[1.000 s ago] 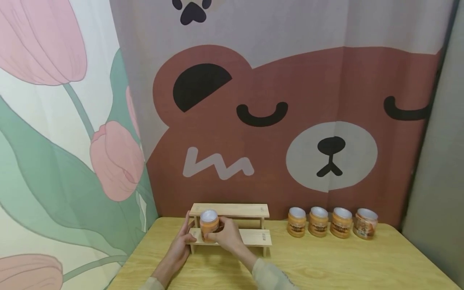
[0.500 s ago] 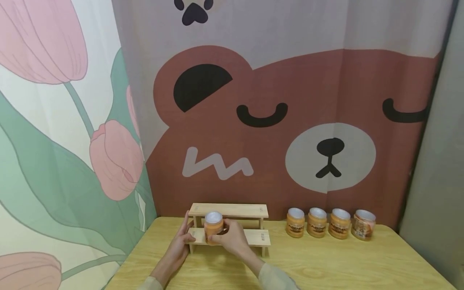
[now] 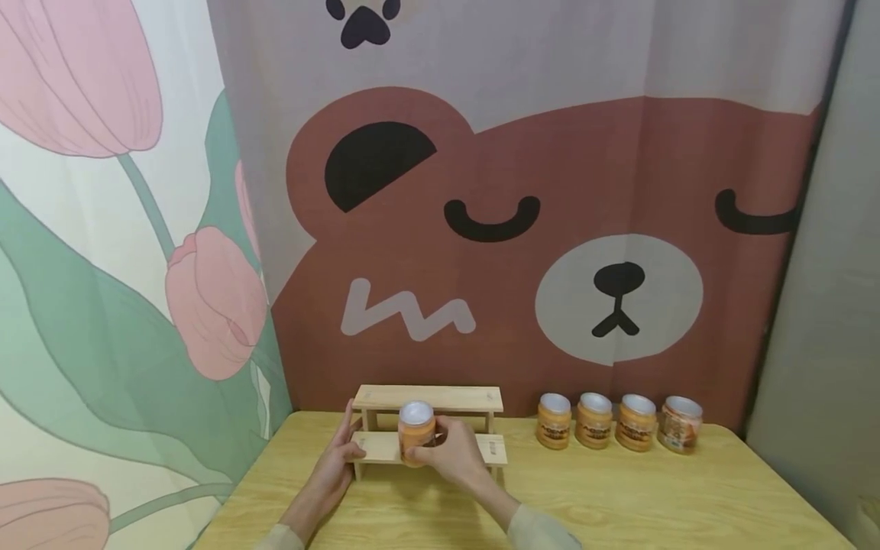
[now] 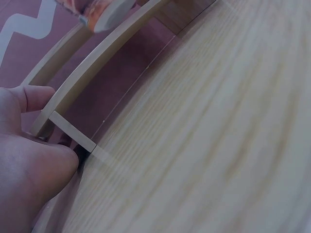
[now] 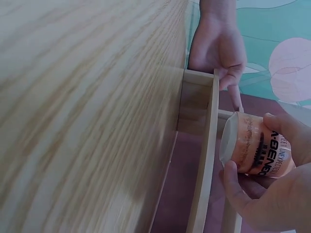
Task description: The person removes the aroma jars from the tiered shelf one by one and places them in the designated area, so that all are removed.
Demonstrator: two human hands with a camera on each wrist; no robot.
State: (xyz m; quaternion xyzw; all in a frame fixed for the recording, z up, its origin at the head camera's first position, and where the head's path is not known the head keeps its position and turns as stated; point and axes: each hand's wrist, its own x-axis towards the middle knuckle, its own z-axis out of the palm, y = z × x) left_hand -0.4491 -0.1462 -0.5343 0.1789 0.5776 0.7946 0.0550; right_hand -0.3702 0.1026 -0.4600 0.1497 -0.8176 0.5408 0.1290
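A two-tier wooden rack stands on the table, with an upper shelf (image 3: 429, 396) behind a lower shelf (image 3: 376, 447). My left hand (image 3: 334, 463) grips its left end; in the left wrist view the thumb bends over the lower shelf's end (image 4: 46, 116). An orange-labelled jar (image 3: 415, 439) with a whitish top is held upright by my right hand (image 3: 457, 457), between thumb and fingers. The jar is at the lower shelf's front, near its middle. In the right wrist view its pale base (image 5: 228, 138) faces the shelf; whether they touch, I cannot tell.
Several similar jars (image 3: 594, 420) stand in a row on the table's right rear, the rightmost (image 3: 681, 424) with a differently turned label. The wooden table (image 3: 619, 504) ends at a bear-print curtain (image 3: 495, 305) behind. A tulip-print curtain (image 3: 216, 305) hangs at left.
My right hand has carried the jar rightward along the lower shelf, from near its left end to about the middle. The left hand stays on the rack's left end.
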